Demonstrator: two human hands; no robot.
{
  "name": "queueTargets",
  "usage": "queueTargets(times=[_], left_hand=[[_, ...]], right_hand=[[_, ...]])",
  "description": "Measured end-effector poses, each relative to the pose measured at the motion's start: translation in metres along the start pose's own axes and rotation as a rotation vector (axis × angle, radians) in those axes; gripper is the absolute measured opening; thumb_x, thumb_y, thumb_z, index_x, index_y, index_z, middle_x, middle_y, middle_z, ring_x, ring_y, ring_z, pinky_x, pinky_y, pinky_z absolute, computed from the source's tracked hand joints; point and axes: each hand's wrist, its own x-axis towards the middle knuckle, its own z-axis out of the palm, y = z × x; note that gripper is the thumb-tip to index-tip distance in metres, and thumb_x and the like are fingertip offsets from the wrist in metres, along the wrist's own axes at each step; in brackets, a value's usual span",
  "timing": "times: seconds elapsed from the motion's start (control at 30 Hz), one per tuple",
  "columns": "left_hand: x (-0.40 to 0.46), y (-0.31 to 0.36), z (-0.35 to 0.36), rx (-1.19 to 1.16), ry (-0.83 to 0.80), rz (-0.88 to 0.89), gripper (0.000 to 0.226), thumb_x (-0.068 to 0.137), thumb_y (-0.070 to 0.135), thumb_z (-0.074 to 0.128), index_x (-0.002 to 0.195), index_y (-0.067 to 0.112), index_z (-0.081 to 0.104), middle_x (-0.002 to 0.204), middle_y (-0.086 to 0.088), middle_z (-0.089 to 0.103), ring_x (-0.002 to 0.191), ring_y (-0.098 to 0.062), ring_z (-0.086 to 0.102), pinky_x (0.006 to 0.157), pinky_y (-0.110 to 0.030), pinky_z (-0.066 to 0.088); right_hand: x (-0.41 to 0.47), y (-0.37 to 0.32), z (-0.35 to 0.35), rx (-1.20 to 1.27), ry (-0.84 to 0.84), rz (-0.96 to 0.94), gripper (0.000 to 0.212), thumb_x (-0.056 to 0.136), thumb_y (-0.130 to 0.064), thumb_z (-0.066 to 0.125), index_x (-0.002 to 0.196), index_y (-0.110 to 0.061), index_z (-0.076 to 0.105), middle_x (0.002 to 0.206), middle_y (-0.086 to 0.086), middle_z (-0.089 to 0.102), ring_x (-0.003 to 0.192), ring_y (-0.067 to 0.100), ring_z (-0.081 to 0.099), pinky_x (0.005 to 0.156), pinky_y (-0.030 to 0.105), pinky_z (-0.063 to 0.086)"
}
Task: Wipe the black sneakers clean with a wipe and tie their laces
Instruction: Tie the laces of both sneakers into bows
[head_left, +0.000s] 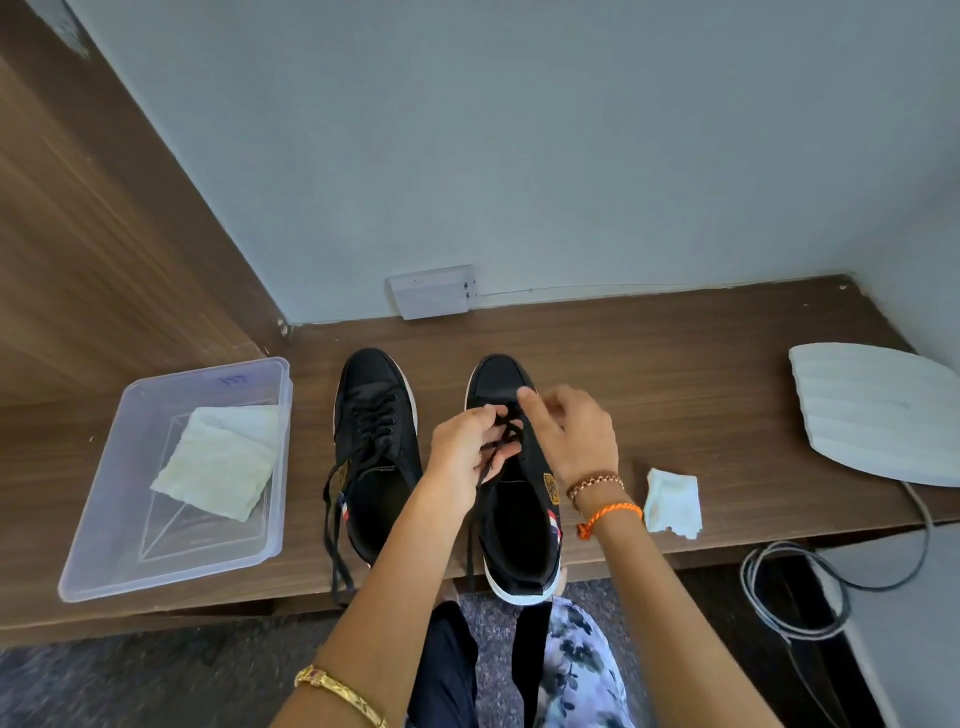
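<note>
Although each black sneaker carries a small gold badge on its side and a red, white and blue striped tab near the heel, no lettering on either badge can be read. The right sneaker (514, 499) stands near the front edge of the wooden shelf (675, 374), its white-soled heel jutting just past that edge and its toe pointing at the wall. The left hand (465, 452) pinches its black lace (506, 434) over the tongue, fingers curled round the strand, while a loose end trails down past the heel. The right hand (569, 434) meets it from the other side, forefinger stretched toward the toe cap and the remaining fingers bent over the lace crossing; whether they actually clamp the lace cannot be told. The left sneaker (376, 457) stands just beside the first, parallel to it, its laces (335, 525) untied and hanging over the front edge. A crumpled white wipe (672, 501) lies near the front edge to the right of the pair. Toward the shelf's left end sits a clear plastic tub (171, 566) with a faint blue scribble on its far rim, too small to read, and a folded pale cloth (218, 467) inside. A white ribbed device (878, 410) rests at the right end, with a grey cable (800, 592) looping below the edge.
</note>
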Motion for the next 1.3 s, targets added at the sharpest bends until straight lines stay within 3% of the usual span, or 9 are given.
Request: queueTargets(times=[0.27, 0.4, 0.5, 0.63, 0.83, 1.0, 1.13, 1.23, 1.3], left_hand=[[-0.014, 0.007, 0.0, 0.186, -0.015, 0.041, 0.021, 0.096, 0.02, 0.048, 0.107, 0.012, 0.064, 0.09, -0.008, 0.065, 0.075, -0.022, 0.063, 0.067, -0.03, 0.053], [-0.006, 0.009, -0.005, 0.312, 0.155, 0.184, 0.015, 0.092, 0.017, 0.054, 0.094, 0.015, 0.068, 0.095, 0.0, 0.053, 0.081, -0.015, 0.048, 0.069, -0.027, 0.04], [0.0, 0.007, -0.009, 0.062, 0.144, 0.056, 0.024, 0.092, 0.014, 0.051, 0.071, 0.015, 0.063, 0.078, 0.002, 0.048, 0.063, -0.008, 0.039, 0.058, -0.018, 0.035], [0.001, -0.002, -0.025, -0.585, -0.038, 0.094, 0.021, 0.092, 0.011, 0.04, 0.077, 0.01, 0.054, 0.089, 0.0, 0.058, 0.096, -0.016, 0.054, 0.087, -0.025, 0.035], [0.011, 0.014, -0.065, -0.919, -0.04, 0.328, 0.024, 0.08, 0.006, 0.033, 0.06, 0.02, 0.037, 0.045, 0.009, 0.043, 0.035, -0.007, 0.038, 0.058, -0.019, 0.027], [0.03, 0.01, -0.091, -0.94, 0.142, 0.296, 0.032, 0.084, 0.003, 0.021, 0.058, 0.019, 0.03, 0.033, 0.008, 0.035, 0.024, -0.008, 0.025, 0.051, -0.02, 0.018], [0.033, 0.007, -0.096, -0.696, 0.239, 0.21, 0.032, 0.085, -0.001, 0.025, 0.063, 0.016, 0.04, 0.042, 0.006, 0.048, 0.022, -0.005, 0.035, 0.043, -0.016, 0.029], [0.026, 0.013, -0.091, -0.267, 0.557, 0.223, 0.01, 0.089, 0.003, 0.048, 0.092, 0.001, 0.058, 0.096, -0.018, 0.065, 0.069, -0.017, 0.069, 0.061, -0.02, 0.056], [0.019, 0.01, -0.085, 0.022, 0.782, 0.339, 0.052, 0.085, 0.004, 0.055, 0.133, -0.006, 0.039, 0.137, -0.025, 0.043, 0.122, -0.034, 0.05, 0.101, -0.037, 0.044]], right_hand=[[-0.015, 0.004, 0.011, 0.094, -0.202, 0.269, 0.017, 0.08, -0.028, 0.067, 0.087, -0.012, 0.07, 0.081, 0.002, 0.064, 0.092, 0.021, 0.063, 0.073, 0.023, 0.042], [-0.003, 0.003, -0.002, 0.179, -0.201, 0.267, 0.015, 0.085, -0.019, 0.061, 0.078, -0.011, 0.07, 0.074, 0.0, 0.063, 0.08, 0.015, 0.057, 0.081, 0.027, 0.048], [0.007, 0.008, -0.013, 0.397, -0.311, 0.416, 0.029, 0.088, -0.011, 0.053, 0.059, -0.016, 0.055, 0.059, -0.002, 0.056, 0.061, 0.01, 0.055, 0.057, 0.014, 0.047], [0.009, 0.026, -0.024, 0.571, -0.297, 0.581, 0.029, 0.085, -0.008, 0.056, 0.057, -0.012, 0.051, 0.034, -0.008, 0.042, 0.045, 0.01, 0.044, 0.053, 0.021, 0.042], [0.004, 0.05, -0.034, 0.397, -0.311, 0.501, 0.022, 0.081, -0.012, 0.066, 0.059, -0.012, 0.06, 0.041, -0.006, 0.044, 0.049, 0.01, 0.041, 0.053, 0.022, 0.042], [0.001, 0.064, -0.037, 0.256, -0.066, 0.438, 0.016, 0.079, -0.007, 0.068, 0.087, 0.006, 0.071, 0.089, 0.007, 0.067, 0.092, 0.02, 0.053, 0.091, 0.031, 0.041], [-0.002, 0.072, -0.035, 0.094, -0.077, 0.363, 0.017, 0.082, -0.016, 0.066, 0.091, -0.003, 0.072, 0.1, 0.012, 0.07, 0.103, 0.026, 0.06, 0.082, 0.026, 0.041], [-0.003, 0.067, -0.036, -0.012, -0.177, 0.231, 0.022, 0.083, -0.022, 0.066, 0.102, -0.012, 0.07, 0.106, 0.0, 0.067, 0.107, 0.015, 0.056, 0.09, 0.025, 0.039], [-0.004, 0.06, -0.031, -0.046, -0.16, 0.131, 0.026, 0.081, -0.021, 0.067, 0.106, -0.015, 0.068, 0.114, -0.002, 0.065, 0.112, 0.014, 0.054, 0.098, 0.027, 0.038]])
